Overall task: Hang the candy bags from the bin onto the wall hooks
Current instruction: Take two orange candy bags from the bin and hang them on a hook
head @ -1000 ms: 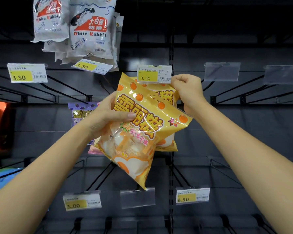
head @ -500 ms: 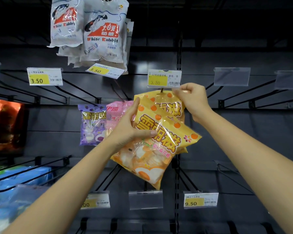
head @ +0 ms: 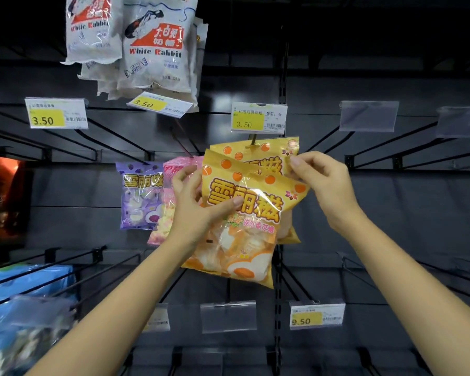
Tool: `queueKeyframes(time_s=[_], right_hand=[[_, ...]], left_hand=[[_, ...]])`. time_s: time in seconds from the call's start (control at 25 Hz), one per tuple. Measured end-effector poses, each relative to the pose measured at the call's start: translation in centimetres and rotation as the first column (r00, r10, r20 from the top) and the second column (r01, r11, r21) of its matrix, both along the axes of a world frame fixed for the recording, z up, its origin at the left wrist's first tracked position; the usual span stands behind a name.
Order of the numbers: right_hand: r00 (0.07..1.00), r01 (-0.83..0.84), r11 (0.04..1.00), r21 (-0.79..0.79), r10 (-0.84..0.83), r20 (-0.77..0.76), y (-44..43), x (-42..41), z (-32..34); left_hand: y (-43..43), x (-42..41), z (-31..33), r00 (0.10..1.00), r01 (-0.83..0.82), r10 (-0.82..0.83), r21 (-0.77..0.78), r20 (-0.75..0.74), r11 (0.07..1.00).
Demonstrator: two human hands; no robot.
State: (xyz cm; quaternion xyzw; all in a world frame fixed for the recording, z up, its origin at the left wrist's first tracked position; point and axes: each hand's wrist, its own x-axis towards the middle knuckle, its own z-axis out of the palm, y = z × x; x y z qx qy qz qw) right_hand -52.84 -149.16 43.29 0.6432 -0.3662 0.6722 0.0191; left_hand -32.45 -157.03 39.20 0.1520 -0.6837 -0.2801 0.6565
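Note:
I hold a yellow-orange candy bag (head: 244, 221) tilted in front of the black hook wall. My left hand (head: 198, 210) grips its left side, thumb across the front. My right hand (head: 320, 183) pinches the bag's top right corner. Just behind it a second yellow bag (head: 261, 153) hangs on a wall hook (head: 253, 139) under a 3.50 price tag (head: 258, 118). The held bag's top edge sits a little below and in front of that hook. The bin is not in view.
A purple bag (head: 139, 196) and a pink bag (head: 174, 169) hang to the left. White Rabbit bags (head: 152, 47) hang above left. Bare black hooks (head: 385, 142) stick out to the right and below. Blue packs (head: 25, 289) lie at lower left.
The view has shifted, so the wall appears lower and nearer. The held bag has turned less steep, and my right hand has moved from the hook to the bag's top right corner.

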Motion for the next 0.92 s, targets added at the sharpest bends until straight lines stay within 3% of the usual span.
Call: queueKeyframes(time_s=[0.04,0.2,0.44,0.6,0.92], right_hand=[[0.998,-0.055,0.998,0.037,0.055,0.005,0.3,0.2,-0.3],[0.999,0.006,0.999,0.051,-0.008,0.038,0.1,1.2,-0.6],[0.996,0.027,0.997,0.078,-0.034,0.086,0.1,1.7,1.0],[0.979,-0.024,0.999,0.043,0.014,0.204,-0.3,1.9,3.2],[0.961,-0.062,0.998,-0.011,0.063,0.269,-1.6,2.0,5.2]], left_hand=[[0.3,-0.1,-0.1,0.999,0.020,-0.020,0.004,-0.028,1.000],[1.0,-0.8,0.8,0.970,0.231,-0.228,0.038,-0.088,0.972],[0.8,-0.7,4.8,0.993,0.078,-0.068,0.103,-0.099,0.992],[0.7,-0.8,5.8,0.986,0.114,-0.098,0.111,-0.136,0.987],[0.8,-1.7,8.1,0.981,0.060,-0.046,0.064,-0.191,0.996]])
